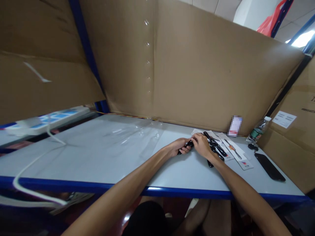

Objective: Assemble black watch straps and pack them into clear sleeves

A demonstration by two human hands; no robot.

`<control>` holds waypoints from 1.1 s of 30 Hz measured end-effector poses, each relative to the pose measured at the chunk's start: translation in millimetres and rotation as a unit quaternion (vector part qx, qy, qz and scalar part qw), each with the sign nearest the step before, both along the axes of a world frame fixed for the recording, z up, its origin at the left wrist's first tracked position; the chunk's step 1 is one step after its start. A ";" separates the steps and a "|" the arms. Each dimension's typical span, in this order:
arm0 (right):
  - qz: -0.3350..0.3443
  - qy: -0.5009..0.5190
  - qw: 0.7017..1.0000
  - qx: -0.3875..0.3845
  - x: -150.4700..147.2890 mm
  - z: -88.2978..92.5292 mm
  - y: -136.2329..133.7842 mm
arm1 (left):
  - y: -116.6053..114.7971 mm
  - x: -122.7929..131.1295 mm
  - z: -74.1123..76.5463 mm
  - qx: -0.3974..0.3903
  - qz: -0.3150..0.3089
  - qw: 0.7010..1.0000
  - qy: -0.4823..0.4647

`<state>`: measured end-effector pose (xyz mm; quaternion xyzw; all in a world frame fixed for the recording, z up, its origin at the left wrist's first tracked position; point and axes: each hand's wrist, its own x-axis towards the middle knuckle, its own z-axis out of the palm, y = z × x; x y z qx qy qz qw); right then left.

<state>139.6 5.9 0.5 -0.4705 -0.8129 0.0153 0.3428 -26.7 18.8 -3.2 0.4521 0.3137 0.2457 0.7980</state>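
My left hand [182, 146] is wrapped round a black handle-like object [180, 151], whose lower end sticks out below the fingers. At the object's upper end the fingers of my right hand [201, 144] are closed, pressed against it. The fingers hide most of the object, so its exact kind is not clear. Just right of my right hand lie several similar glossy black handles [221, 150] in a loose pile. Under and beside them are white printed cards [236, 151], one picturing a dark long tool with an orange middle.
Clear plastic film [150, 136] lies on the grey table [98, 157]. To the right are a black phone [270, 167], small black round pieces [253, 147] and a water bottle [259, 130]. A white cable [31, 167] crosses the left side from a power strip [61, 116]. Cardboard walls [197, 72] stand behind.
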 end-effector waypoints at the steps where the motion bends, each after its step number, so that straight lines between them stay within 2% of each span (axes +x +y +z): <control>1: 0.004 -0.020 1.000 0.009 0.0 -0.4 -0.2 | 0.8 -0.1 -0.2 -0.009 0.004 1.000 -0.002; 5: -0.006 -0.045 0.999 0.025 -0.3 -2.5 0.0 | 2.7 -0.7 -0.2 -0.026 0.008 1.000 -0.004; 9: -0.022 -0.012 1.000 0.013 -0.5 -4.2 2.6 | 2.0 -1.2 -0.1 -0.016 0.001 1.000 0.000; 12: -0.006 0.067 0.997 -0.040 0.1 -6.1 7.5 | 0.2 -1.1 0.3 0.000 0.004 1.000 0.010; 15: 0.008 0.174 0.979 -0.104 1.2 -8.7 13.1 | -2.2 -0.7 1.4 0.018 0.006 0.999 0.028; 18: 0.001 0.223 0.966 -0.133 2.3 -9.5 15.4 | -4.4 0.1 3.0 0.031 0.006 0.999 0.044; 20: -0.014 0.206 0.971 -0.123 2.7 -8.2 14.0 | -5.4 0.6 3.8 0.036 0.004 0.998 0.050; 26: -0.033 0.067 0.997 -0.022 1.6 -2.5 6.4 | -5.0 0.4 2.1 0.064 0.004 0.997 0.043; 33: -0.023 0.040 0.999 -0.008 0.2 -3.8 6.4 | -1.1 0.2 -2.3 0.056 0.008 0.998 0.033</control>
